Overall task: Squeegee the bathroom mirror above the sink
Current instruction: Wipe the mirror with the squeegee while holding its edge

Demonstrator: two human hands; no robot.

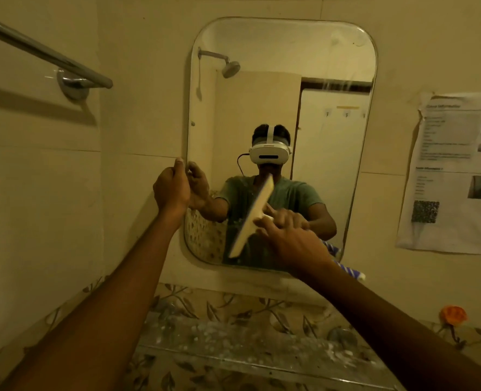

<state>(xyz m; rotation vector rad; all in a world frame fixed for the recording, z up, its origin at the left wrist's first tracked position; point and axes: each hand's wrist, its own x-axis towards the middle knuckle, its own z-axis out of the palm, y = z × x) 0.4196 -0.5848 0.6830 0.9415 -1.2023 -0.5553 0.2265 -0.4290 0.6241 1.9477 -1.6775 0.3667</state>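
Cream squeegee (pixel 252 217) handle hides in right hand (pixel 290 235); left hand (pixel 173 187) grips mirror (pixel 290 49).

pale squeegee (pixel 251 218) tilted against mirror (pixel 284 52)

Handle of squeegee (pixel 252 218): covered by right hand (pixel 290 238). Blade blurred; contact with mirror (pixel 290 52) glass not resolvable. Fingertips of left hand (pixel 171 187), curled at mirror's left edge: out of sight. Print on paper notice (pixel 453 176): too small to read; sheet cut by right frame edge. Far end of towel bar (pixel 44 53): cut by left frame edge. A striped item (pixel 349 270) by mirror's lower right corner: mostly behind right forearm, unidentifiable. An orange object (pixel 453 314): blurred, unidentifiable.
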